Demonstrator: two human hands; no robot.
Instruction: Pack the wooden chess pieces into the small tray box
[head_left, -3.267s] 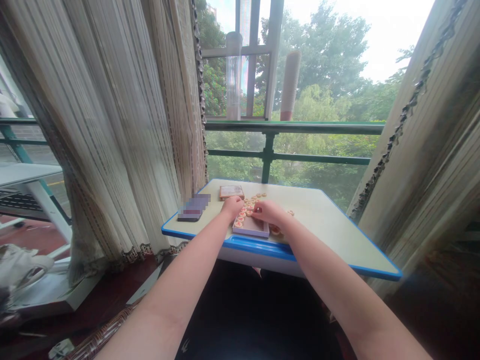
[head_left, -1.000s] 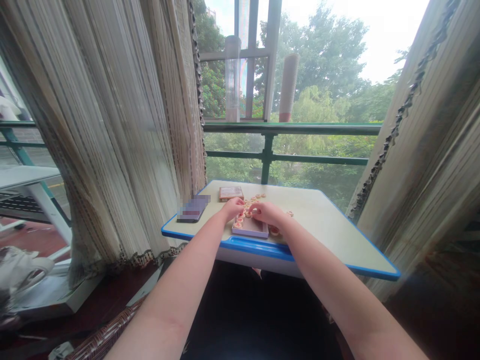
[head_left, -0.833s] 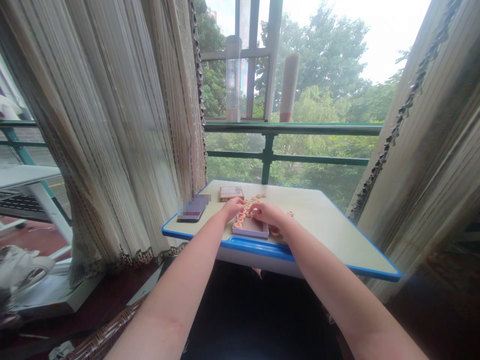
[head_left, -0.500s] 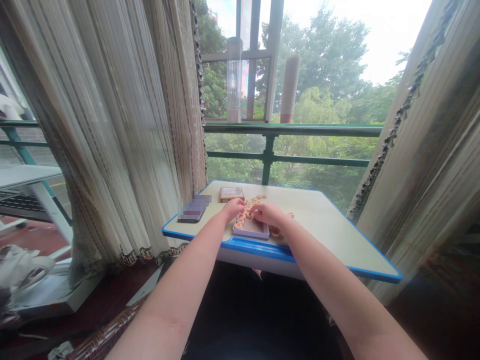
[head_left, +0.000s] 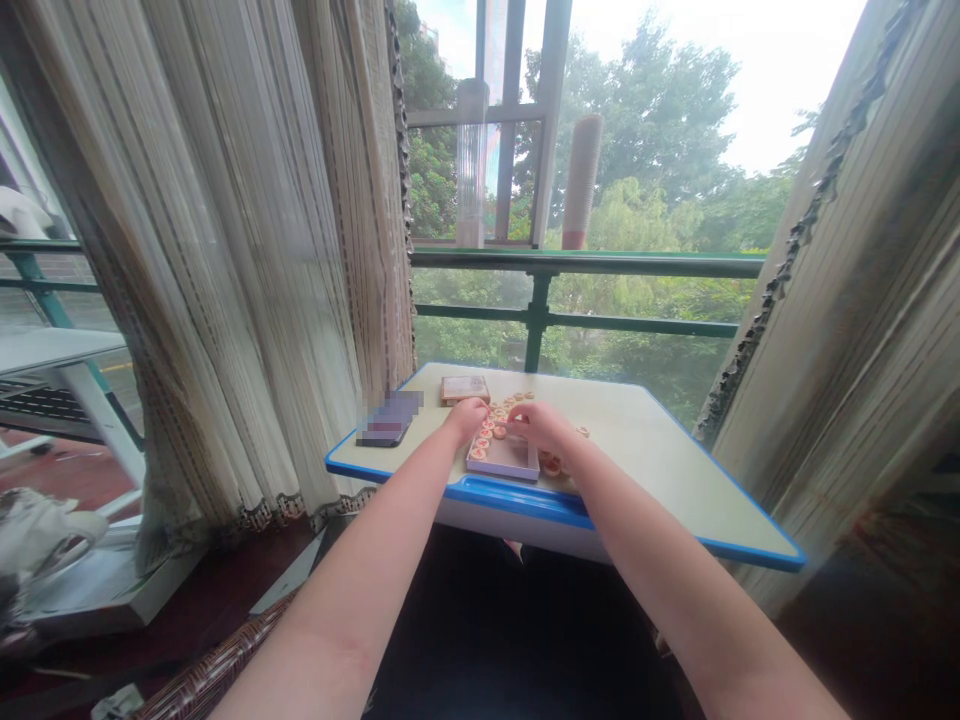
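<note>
A shallow pale box (head_left: 517,468) lies near the front edge of the table, with a row of round xiangqi pieces (head_left: 480,452) with red markings along its left side. At the box's far left corner is my left hand (head_left: 470,415), fingers bent together; whatever they grip is hidden. My right hand (head_left: 538,425) reaches over the box's right side with its fingers pinched downward beside a piece (head_left: 499,432). Too little shows between those fingertips to name. More loose pieces (head_left: 517,397) lie beyond the hands, and a few (head_left: 551,466) sit right of the box.
The cream table (head_left: 660,470) has a blue rim. A small flat box (head_left: 464,388) lies at its back left, and a dark phone-like slab (head_left: 390,420) near its left edge. Behind stands a green railing (head_left: 600,262) with a tall stack of cups (head_left: 581,180); curtains (head_left: 285,250) hang on both sides.
My right hand has lifted slightly and its fingers have shifted a little over the box. My left hand stays at the box's left corner. The view has moved very slightly.
</note>
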